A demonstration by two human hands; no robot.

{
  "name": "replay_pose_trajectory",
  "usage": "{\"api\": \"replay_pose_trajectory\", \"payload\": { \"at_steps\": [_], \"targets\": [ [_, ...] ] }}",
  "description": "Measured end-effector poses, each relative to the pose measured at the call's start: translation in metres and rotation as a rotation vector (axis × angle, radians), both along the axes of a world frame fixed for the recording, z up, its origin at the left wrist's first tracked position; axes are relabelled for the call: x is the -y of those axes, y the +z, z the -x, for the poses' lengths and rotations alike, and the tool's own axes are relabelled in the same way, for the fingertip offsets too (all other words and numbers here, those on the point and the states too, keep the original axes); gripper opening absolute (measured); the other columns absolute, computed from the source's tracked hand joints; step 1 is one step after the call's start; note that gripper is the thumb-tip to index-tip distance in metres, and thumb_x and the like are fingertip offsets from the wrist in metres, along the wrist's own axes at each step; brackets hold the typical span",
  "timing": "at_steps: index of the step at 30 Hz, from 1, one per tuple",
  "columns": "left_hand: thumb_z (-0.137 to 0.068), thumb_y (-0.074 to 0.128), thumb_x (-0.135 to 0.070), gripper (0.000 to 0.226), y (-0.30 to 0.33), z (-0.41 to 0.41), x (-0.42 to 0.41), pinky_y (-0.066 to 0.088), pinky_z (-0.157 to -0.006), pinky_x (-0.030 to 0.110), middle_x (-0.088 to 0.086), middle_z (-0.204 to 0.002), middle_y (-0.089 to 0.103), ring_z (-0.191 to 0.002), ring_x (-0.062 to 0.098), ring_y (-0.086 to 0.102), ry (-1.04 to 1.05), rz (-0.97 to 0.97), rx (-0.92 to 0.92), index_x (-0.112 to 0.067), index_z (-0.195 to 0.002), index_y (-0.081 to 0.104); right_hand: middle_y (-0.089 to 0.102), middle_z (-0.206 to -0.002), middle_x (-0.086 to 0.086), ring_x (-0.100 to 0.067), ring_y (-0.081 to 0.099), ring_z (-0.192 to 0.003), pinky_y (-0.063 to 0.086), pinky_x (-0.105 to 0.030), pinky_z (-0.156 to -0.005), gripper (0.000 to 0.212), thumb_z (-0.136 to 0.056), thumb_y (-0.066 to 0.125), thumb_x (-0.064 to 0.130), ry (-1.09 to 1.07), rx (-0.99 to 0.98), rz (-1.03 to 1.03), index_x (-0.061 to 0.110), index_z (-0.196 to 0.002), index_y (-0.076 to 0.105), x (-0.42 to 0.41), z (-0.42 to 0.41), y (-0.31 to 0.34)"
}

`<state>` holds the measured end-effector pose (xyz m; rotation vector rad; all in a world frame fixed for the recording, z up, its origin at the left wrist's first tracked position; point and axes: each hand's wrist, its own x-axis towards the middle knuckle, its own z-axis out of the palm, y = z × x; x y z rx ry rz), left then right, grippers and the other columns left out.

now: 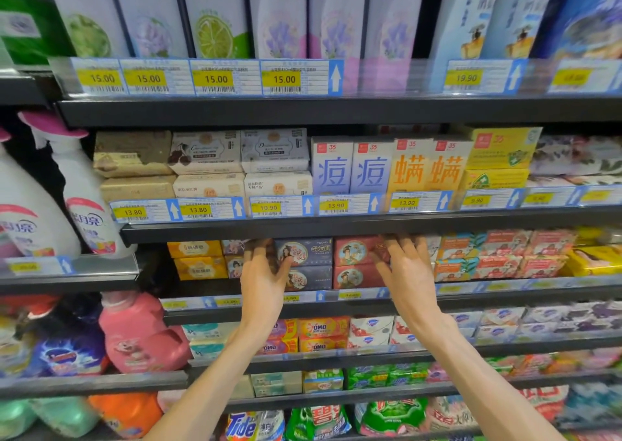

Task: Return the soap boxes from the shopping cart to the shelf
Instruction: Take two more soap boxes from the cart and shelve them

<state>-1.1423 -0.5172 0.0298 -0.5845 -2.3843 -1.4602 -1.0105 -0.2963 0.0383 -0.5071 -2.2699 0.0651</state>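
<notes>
Dark metal shelf lip (303, 230) just above both hands' fingertips; low gap. Left hand (262, 279) released, fingers straight, touching dark blue cardboard soap boxes (308, 265). Right hand (405, 272) released, fingers spread against red cardboard soap boxes (353, 265). Both stacks between hands.

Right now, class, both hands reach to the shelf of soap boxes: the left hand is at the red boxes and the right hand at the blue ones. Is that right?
Not quite: the colours are swapped. The head view shows the left hand at the blue boxes and the right hand at the red boxes. Both hands do reach to the same shelf.
</notes>
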Motion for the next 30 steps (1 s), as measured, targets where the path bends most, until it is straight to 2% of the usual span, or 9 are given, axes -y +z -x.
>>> {"api": "replay_pose_trajectory", "payload": {
  "at_steps": [4,7,10,13,18,20,26,28,30],
  "targets": [
    [-0.091,0.073,-0.031,0.043,0.001,-0.009,0.012,0.056,-0.094,0.040,-0.003,-0.120,0.058,-0.104,0.014,0.064,-0.015,0.019,-0.018,-0.019,-0.130,0.057,0.063,-0.115,-0.009,-0.032,0.052,-0.106,0.053,-0.041,-0.082,0.035,-0.086,0.076,0.018,0.131,-0.055,-0.054,0.008,-0.119,0.066,0.009,-0.010,-0.002],
    [-0.093,0.069,-0.033,0.052,0.000,-0.024,0.027,0.048,-0.106,0.038,-0.005,-0.136,0.053,-0.125,0.015,0.055,0.003,0.136,-0.052,-0.020,-0.140,0.052,0.065,-0.126,-0.003,-0.026,0.057,-0.111,0.054,-0.037,-0.088,0.036,-0.092,0.071,0.020,0.335,-0.014,-0.045,0.012,-0.127,0.065,0.019,-0.014,-0.011],
    [-0.096,0.065,-0.032,0.049,-0.004,-0.043,0.049,0.044,-0.109,0.034,-0.008,-0.141,0.049,-0.132,0.010,0.045,-0.014,0.258,-0.122,-0.023,-0.142,0.050,0.065,-0.130,0.002,-0.021,0.059,-0.117,0.055,-0.037,-0.091,0.038,-0.093,0.068,0.024,0.488,0.092,-0.020,0.016,-0.131,0.063,0.032,-0.009,-0.025],
    [-0.097,0.064,-0.032,0.050,-0.012,-0.061,0.077,0.039,-0.114,0.036,-0.007,-0.145,0.049,-0.138,0.012,0.041,-0.009,0.406,-0.187,-0.020,-0.144,0.051,0.064,-0.132,0.004,-0.018,0.059,-0.120,0.054,-0.035,-0.096,0.041,-0.093,0.069,0.030,0.613,0.147,0.025,0.019,-0.132,0.062,0.055,-0.001,-0.034],
    [-0.097,0.062,-0.040,0.054,-0.031,-0.083,0.143,0.034,-0.118,0.044,-0.002,-0.151,0.047,-0.144,0.019,0.038,0.058,0.600,-0.217,-0.021,-0.146,0.050,0.062,-0.138,-0.001,-0.022,0.059,-0.126,0.054,-0.041,-0.098,0.050,-0.091,0.065,0.041,0.766,0.270,-0.044,0.020,-0.137,0.059,0.113,0.017,-0.052],
    [-0.097,0.059,-0.044,0.055,-0.039,-0.089,0.174,0.034,-0.118,0.045,-0.001,-0.152,0.047,-0.145,0.021,0.038,0.111,0.648,-0.215,-0.022,-0.146,0.050,0.062,-0.138,-0.003,-0.024,0.059,-0.127,0.053,-0.044,-0.099,0.055,-0.087,0.072,0.040,0.819,0.303,-0.072,0.018,-0.137,0.060,0.140,0.024,-0.055],
    [-0.091,0.061,-0.048,0.063,-0.057,-0.114,0.286,0.034,-0.116,0.043,-0.002,-0.151,0.044,-0.143,0.023,0.038,0.251,0.679,-0.145,-0.025,-0.147,0.045,0.069,-0.127,-0.007,-0.025,0.067,-0.116,0.057,-0.043,-0.094,0.061,-0.072,0.088,0.037,0.979,0.317,-0.138,0.015,-0.126,0.068,0.248,0.031,-0.046],
    [-0.087,0.065,-0.048,0.065,-0.061,-0.128,0.331,0.038,-0.112,0.044,-0.002,-0.147,0.047,-0.139,0.023,0.042,0.302,0.690,-0.110,-0.025,-0.145,0.047,0.070,-0.125,-0.008,-0.027,0.068,-0.112,0.057,-0.044,-0.091,0.065,-0.069,0.090,0.037,1.042,0.329,-0.134,0.014,-0.126,0.068,0.295,0.033,-0.045],
    [-0.088,0.060,-0.053,0.063,-0.068,-0.144,0.382,0.041,-0.110,0.047,0.002,-0.144,0.051,-0.135,0.027,0.047,0.368,0.708,-0.054,-0.023,-0.142,0.051,0.070,-0.124,-0.009,-0.028,0.069,-0.110,0.058,-0.044,-0.089,0.065,-0.070,0.087,0.038,1.110,0.353,-0.157,0.013,-0.127,0.068,0.347,0.037,-0.049]
  ]
}}
